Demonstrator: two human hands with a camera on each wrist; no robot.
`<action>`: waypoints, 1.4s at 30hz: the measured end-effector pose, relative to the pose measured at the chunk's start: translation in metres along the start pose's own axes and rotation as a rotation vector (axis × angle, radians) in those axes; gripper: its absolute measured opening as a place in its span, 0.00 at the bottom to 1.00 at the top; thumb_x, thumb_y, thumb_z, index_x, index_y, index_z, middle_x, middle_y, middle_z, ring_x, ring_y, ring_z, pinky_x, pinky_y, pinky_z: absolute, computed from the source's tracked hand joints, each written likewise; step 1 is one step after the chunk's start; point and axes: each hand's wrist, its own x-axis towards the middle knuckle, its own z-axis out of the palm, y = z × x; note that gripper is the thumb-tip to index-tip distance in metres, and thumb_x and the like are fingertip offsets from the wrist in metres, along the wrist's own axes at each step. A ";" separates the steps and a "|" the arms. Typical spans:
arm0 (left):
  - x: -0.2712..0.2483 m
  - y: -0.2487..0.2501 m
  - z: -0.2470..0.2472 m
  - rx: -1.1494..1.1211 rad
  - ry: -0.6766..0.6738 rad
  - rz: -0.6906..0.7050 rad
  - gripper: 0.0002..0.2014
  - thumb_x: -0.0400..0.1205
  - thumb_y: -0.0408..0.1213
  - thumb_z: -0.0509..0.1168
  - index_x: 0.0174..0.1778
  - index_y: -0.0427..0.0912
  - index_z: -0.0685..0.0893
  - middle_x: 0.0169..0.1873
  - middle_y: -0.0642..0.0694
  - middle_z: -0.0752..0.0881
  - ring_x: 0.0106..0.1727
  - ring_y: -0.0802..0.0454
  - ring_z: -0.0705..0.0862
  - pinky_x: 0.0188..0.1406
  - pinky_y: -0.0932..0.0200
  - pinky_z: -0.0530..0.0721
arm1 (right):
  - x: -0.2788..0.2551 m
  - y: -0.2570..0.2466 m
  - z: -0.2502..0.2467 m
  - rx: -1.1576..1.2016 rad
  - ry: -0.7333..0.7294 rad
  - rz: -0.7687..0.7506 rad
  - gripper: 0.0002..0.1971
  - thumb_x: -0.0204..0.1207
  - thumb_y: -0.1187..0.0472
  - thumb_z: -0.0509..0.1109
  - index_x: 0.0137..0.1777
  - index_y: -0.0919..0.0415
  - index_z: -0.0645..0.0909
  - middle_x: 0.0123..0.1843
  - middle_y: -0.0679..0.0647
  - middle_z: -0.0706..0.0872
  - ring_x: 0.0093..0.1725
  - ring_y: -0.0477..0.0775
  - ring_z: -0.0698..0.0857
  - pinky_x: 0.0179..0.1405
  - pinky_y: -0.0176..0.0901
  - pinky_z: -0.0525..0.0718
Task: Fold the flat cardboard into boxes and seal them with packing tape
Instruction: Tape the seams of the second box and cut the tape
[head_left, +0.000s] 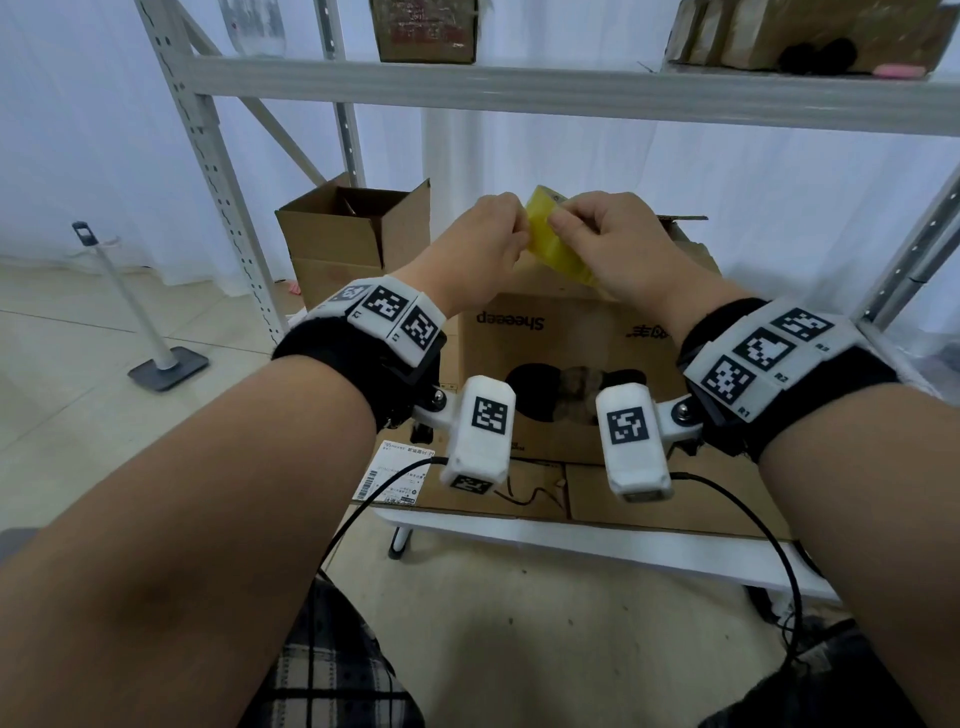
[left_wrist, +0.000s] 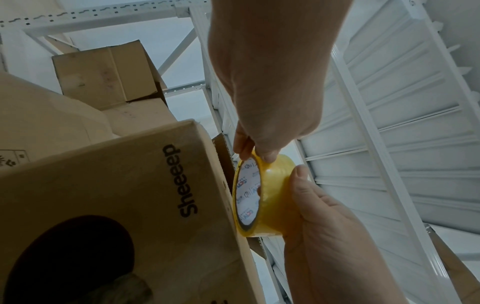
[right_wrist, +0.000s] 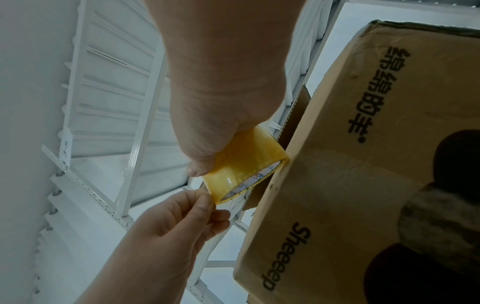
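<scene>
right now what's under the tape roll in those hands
The top of the Sheeeep box lies under the tape roll; both hands hide whether its flaps are shut.

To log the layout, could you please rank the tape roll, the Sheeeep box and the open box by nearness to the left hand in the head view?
From the left hand:
1. tape roll, pinched in its grip.
2. Sheeeep box, just below.
3. open box, behind, leftward.

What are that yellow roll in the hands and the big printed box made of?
The roll of tape looks like glossy, see-through yellowish plastic film wound on a printed, probably paper core; it shows shiny highlights. The box looks like matte brown corrugated cardboard: fluting shows along a flap edge.
</scene>
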 end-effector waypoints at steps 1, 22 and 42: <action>-0.001 0.000 0.000 -0.018 -0.001 -0.008 0.03 0.87 0.33 0.56 0.48 0.39 0.73 0.48 0.42 0.79 0.51 0.42 0.82 0.51 0.51 0.80 | 0.000 0.000 0.001 -0.008 -0.005 -0.003 0.18 0.86 0.56 0.61 0.51 0.72 0.83 0.41 0.59 0.80 0.40 0.50 0.74 0.35 0.37 0.69; 0.001 -0.010 -0.005 0.094 0.013 0.095 0.07 0.84 0.33 0.59 0.47 0.33 0.80 0.33 0.52 0.75 0.39 0.51 0.74 0.34 0.74 0.70 | -0.005 0.000 -0.005 0.067 -0.105 0.030 0.10 0.79 0.61 0.70 0.56 0.65 0.87 0.50 0.58 0.89 0.46 0.48 0.83 0.46 0.38 0.81; -0.010 -0.010 -0.003 -0.253 0.038 -0.023 0.07 0.79 0.37 0.69 0.48 0.38 0.79 0.42 0.46 0.82 0.42 0.51 0.80 0.44 0.58 0.81 | -0.007 -0.003 0.001 0.037 -0.204 -0.007 0.11 0.71 0.63 0.67 0.45 0.71 0.86 0.43 0.72 0.83 0.36 0.51 0.76 0.36 0.41 0.72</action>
